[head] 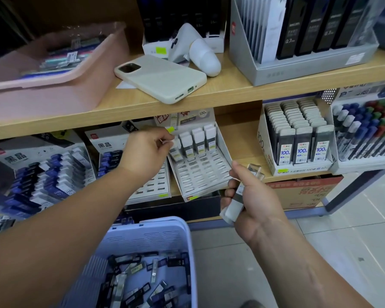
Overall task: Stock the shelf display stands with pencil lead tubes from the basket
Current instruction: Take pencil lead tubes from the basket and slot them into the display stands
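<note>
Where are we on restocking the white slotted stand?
Done: a few tubes stand at the back of the white stand. In hand: the left hand pinches another tube there; the right hand grips spares. Left: most slots are empty, and the basket holds many loose tubes.

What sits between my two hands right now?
Head view: the white slotted display stand, front slots empty, lies between the left hand and the right hand.

The left hand [146,150] and right hand [251,196] are bare, the 2 forearms [65,218] likewise uncovered.
</note>
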### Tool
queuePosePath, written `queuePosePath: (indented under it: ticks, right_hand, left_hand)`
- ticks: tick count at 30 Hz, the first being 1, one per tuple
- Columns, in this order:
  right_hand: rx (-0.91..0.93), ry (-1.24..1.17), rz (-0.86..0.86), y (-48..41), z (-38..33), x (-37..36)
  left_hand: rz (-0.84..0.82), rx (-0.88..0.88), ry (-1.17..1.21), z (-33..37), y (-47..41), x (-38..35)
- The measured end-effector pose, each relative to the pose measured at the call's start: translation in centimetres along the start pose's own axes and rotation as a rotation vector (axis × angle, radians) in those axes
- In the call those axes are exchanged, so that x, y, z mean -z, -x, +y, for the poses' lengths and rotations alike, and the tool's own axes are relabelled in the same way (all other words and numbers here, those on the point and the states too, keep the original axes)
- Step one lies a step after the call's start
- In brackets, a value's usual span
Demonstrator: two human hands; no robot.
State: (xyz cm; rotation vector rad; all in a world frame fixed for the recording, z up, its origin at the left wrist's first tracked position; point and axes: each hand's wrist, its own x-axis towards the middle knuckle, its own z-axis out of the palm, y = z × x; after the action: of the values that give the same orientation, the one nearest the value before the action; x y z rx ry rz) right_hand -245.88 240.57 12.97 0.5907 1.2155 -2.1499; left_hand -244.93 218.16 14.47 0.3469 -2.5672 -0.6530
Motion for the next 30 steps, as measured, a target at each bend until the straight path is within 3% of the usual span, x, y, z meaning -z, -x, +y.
queuePosePath:
  ticks: [30]
  right_hand:
    - [-0.059,-0.156,-0.052,-0.2,-0.7,0.8]
  left_hand:
    - [-0.025,-0.125,-0.061,-0.3,-0.8,-2.2]
